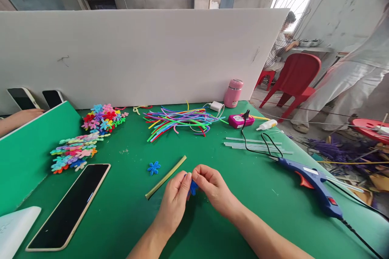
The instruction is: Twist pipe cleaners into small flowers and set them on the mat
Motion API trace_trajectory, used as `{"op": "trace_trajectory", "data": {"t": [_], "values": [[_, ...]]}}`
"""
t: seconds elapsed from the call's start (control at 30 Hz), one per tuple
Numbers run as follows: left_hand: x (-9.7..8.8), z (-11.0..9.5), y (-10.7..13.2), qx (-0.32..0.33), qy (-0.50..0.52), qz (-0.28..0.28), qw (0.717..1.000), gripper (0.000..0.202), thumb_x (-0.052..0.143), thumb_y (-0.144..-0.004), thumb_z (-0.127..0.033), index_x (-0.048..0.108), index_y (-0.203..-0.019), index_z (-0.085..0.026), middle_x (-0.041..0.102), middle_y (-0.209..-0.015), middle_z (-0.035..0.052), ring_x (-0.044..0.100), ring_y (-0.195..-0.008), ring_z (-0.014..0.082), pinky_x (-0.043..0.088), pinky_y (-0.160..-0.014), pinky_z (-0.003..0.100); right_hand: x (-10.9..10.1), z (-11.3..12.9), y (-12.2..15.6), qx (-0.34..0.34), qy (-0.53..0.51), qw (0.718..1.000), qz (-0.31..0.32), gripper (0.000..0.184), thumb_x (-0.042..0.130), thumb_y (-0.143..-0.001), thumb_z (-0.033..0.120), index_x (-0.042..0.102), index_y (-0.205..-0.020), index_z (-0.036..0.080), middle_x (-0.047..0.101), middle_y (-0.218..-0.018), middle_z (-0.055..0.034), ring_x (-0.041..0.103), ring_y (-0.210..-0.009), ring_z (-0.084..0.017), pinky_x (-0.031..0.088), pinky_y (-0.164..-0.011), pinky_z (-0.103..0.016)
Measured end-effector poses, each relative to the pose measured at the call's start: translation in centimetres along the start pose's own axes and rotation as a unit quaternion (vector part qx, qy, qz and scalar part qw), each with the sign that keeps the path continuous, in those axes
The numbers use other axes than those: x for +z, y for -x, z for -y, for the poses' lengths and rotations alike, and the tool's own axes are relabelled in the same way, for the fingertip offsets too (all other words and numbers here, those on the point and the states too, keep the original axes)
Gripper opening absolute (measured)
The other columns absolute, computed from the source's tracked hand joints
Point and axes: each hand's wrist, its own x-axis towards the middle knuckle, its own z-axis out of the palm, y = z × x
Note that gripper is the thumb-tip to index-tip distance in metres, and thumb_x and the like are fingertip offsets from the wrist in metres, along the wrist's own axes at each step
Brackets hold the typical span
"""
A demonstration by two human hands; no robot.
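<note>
My left hand (174, 202) and my right hand (212, 186) meet over the green table (127, 218), fingers pinched together on a small blue pipe-cleaner piece (193, 187). Most of that piece is hidden between the fingertips. A finished blue pipe-cleaner flower (154, 167) lies just left of my hands. An olive-green stick (165, 177) lies slanted beside my left hand, apart from it.
A pile of coloured pipe cleaners (179, 121) and heaps of finished flowers (88, 137) lie farther back. A blue glue gun (310, 180), glue sticks (255, 144), a pink box (241, 120) and pink bottle (233, 93) sit right. A phone (69, 206) lies left. People sit beyond the white partition (136, 56).
</note>
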Motion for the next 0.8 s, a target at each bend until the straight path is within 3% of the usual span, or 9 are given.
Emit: {"op": "trace_trajectory", "data": {"t": [0.1, 0.2, 0.6, 0.8], "values": [[-0.1, 0.3, -0.2, -0.013, 0.095, 0.01, 0.995, 0.031, 0.042, -0.083, -0.04, 0.042, -0.06, -0.018, 0.037, -0.058, -0.0044, 0.035, -0.057, 0.0104, 0.031, -0.054, 0.022, -0.8, 0.8, -0.3, 0.004, 0.019, 0.999, 0.042, 0.035, 0.054, -0.074, 0.048, 0.046, -0.062, 0.016, 0.04, -0.051, 0.0052, 0.029, -0.047, -0.006, 0.026, -0.047, -0.02], [-0.3, 0.6, -0.4, -0.025, 0.148, 0.042, 0.988, 0.022, 0.049, -0.08, -0.034, 0.047, -0.065, -0.018, 0.039, -0.06, -0.0046, 0.035, -0.058, 0.0097, 0.032, -0.055, 0.022, -1.4, 1.0, -0.5, 0.002, 0.038, 0.998, 0.04, 0.034, 0.053, -0.075, 0.046, 0.047, -0.063, 0.015, 0.041, -0.054, 0.0046, 0.031, -0.049, -0.007, 0.026, -0.048, -0.021], [-0.4, 0.7, -0.3, -0.037, 0.143, 0.099, 0.984, 0.026, 0.054, -0.077, -0.035, 0.043, -0.061, -0.016, 0.032, -0.055, -0.0063, 0.026, -0.052, 0.0074, 0.023, -0.047, 0.022, -1.3, 0.2, -0.1, -0.034, 0.15, 0.988, 0.018, 0.033, 0.044, -0.08, 0.044, 0.042, -0.062, 0.017, 0.033, -0.055, 0.0055, 0.028, -0.051, -0.008, 0.024, -0.047, -0.022], [-0.1, 0.3, -0.4, -0.067, 0.199, 0.07, 0.975, 0.022, 0.058, -0.074, -0.031, 0.048, -0.061, -0.016, 0.039, -0.056, -0.0048, 0.033, -0.054, 0.0078, 0.029, -0.05, 0.021, -1.7, 0.3, -0.4, -0.007, 0.125, 0.992, 0.033, 0.033, 0.045, -0.08, 0.046, 0.045, -0.065, 0.016, 0.04, -0.057, 0.0039, 0.034, -0.052, -0.008, 0.029, -0.05, -0.022]]}}
